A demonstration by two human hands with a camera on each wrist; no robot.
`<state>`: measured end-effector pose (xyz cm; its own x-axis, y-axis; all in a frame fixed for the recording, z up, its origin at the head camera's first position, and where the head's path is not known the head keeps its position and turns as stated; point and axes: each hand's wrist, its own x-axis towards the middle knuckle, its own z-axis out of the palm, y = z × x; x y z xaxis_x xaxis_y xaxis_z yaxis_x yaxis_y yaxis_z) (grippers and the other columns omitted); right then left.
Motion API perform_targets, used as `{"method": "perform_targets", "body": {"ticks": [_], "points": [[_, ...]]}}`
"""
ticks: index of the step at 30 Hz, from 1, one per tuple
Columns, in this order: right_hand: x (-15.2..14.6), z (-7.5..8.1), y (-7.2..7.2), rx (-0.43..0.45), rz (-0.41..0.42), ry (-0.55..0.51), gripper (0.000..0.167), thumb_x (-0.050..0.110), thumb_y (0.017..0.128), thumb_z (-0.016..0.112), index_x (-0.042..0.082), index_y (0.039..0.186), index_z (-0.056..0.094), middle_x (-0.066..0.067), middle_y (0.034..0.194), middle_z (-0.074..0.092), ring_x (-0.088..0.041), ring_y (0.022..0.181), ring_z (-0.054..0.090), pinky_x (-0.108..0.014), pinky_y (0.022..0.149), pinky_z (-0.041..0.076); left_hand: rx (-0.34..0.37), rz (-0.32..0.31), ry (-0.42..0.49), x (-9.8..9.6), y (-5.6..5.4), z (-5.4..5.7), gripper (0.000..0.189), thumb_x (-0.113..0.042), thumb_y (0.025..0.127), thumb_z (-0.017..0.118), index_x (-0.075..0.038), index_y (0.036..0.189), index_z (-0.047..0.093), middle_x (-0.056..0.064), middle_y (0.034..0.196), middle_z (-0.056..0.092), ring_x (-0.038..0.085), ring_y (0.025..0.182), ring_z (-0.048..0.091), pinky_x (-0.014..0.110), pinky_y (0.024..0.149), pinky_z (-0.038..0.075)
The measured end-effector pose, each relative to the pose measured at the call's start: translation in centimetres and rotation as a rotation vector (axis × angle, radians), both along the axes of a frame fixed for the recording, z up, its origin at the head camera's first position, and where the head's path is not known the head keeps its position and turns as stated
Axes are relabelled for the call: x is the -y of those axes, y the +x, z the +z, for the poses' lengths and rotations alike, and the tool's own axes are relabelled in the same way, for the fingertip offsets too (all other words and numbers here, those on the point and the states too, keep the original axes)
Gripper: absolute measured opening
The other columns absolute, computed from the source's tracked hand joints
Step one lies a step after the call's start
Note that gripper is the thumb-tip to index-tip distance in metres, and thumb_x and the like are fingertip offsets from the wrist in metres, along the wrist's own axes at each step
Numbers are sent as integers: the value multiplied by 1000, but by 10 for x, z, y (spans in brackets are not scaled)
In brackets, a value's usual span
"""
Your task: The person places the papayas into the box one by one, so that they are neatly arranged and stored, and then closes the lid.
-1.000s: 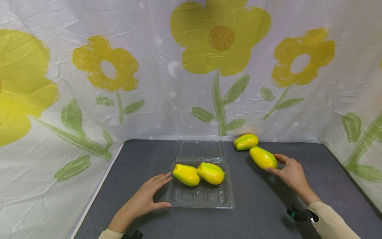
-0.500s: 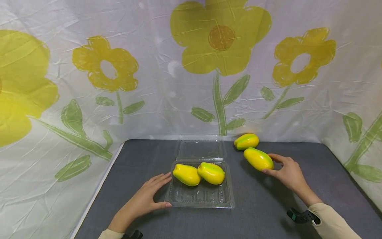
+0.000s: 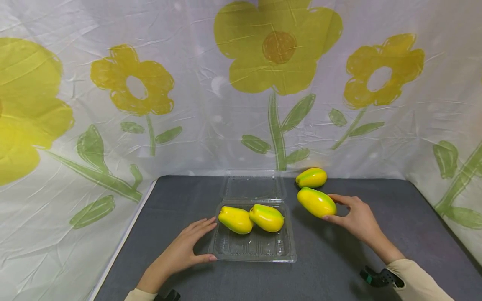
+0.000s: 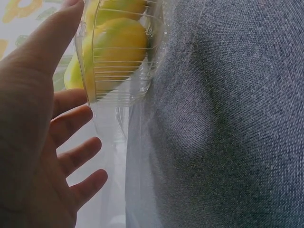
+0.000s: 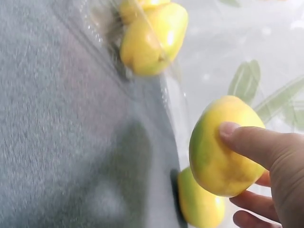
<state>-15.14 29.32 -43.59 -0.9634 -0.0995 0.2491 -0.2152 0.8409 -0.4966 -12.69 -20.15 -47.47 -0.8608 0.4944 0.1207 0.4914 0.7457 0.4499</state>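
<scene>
A smooth yellow-green papaya-like fruit is pinched at its right end by the thumb and fingers of my right hand, above the table. In the right wrist view, my thumb lies across the held fruit. My left hand stays spread at the left side of a clear plastic clamshell box, thumb and fingertips right at its rim. Two similar fruits, a left one and a right one, lie side by side in the box's base. Its clear lid is folded back behind them.
Another yellow-green fruit lies at the table's back edge, just behind the held one. The dark grey table ends at a white curtain printed with yellow flowers. Each wrist wears a black band.
My right hand has moved left with the held fruit, bringing it closer to the box and in front of the fruit at the back. My left hand and the box have not moved.
</scene>
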Motion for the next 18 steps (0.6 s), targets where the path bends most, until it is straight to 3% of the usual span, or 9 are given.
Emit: {"method": "perform_targets", "body": {"ticks": [8,18], "points": [[17,7,5,-17,27,15,71,47,73,85,12,131,65,-15,121,70,-33,102,60,-54,78,52,13,6,2,-1,0,1,91,-59,74,78,-22,150,45,-5,161,36,35,147,36,67,110,34],[38,8,11,-43,61,-24,66,39,71,89,15,128,67,-10,119,71,-30,102,62,-54,83,54,11,11,3,-1,1,0,90,-56,73,79,-24,150,45,-7,161,36,32,148,36,66,111,35]]}}
